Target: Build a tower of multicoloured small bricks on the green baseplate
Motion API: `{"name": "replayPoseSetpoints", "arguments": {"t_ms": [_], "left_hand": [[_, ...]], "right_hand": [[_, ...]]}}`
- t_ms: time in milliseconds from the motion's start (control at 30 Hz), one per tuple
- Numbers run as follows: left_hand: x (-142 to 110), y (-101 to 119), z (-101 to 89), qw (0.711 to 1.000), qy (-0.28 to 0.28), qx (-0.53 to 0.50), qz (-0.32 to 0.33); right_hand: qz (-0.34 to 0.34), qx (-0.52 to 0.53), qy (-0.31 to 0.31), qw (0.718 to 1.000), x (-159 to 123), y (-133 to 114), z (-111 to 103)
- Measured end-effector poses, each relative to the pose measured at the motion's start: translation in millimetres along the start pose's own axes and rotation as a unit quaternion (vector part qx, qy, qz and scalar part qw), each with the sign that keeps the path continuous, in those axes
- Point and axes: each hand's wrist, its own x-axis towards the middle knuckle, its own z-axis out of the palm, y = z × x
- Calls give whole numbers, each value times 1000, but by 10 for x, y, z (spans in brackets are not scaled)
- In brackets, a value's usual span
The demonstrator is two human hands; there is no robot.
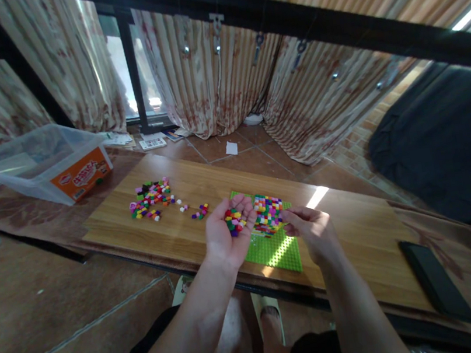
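My left hand (222, 232) is cupped palm up, holding a heap of small coloured building bricks (236, 221). Just beyond its fingertips, a block built of multicoloured bricks (268, 212) rises from a green studded baseplate (276, 253). At the right side of that block is my right hand (309, 224), thumb and fingers pinched together at its edge. Whatever sits between those fingertips is too small to make out. Further left, a pile of loose bricks (150, 198) lies on the wooden board (338, 243), with a smaller cluster of bricks (200, 212) nearer my left hand.
A clear plastic bin (35, 171) with an orange label stands at the left end. A dark phone-like slab (437, 282) rests at the right. Across the top runs a black metal bar (260, 16) with hanging clips. Curtains (211, 74) and a tiled floor (60, 303) surround the board.
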Motion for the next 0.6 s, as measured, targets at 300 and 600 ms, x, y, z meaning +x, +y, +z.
{"name": "replayPoseSetpoints", "arguments": {"t_ms": [300,600], "left_hand": [[-5,-12,8,1000,3,-2,-1],[5,-17,-4,1000,11,3,-2]], "right_hand": [[23,18,-2,1000,24,15,1],[35,25,-19,999,44,39,1]]}}
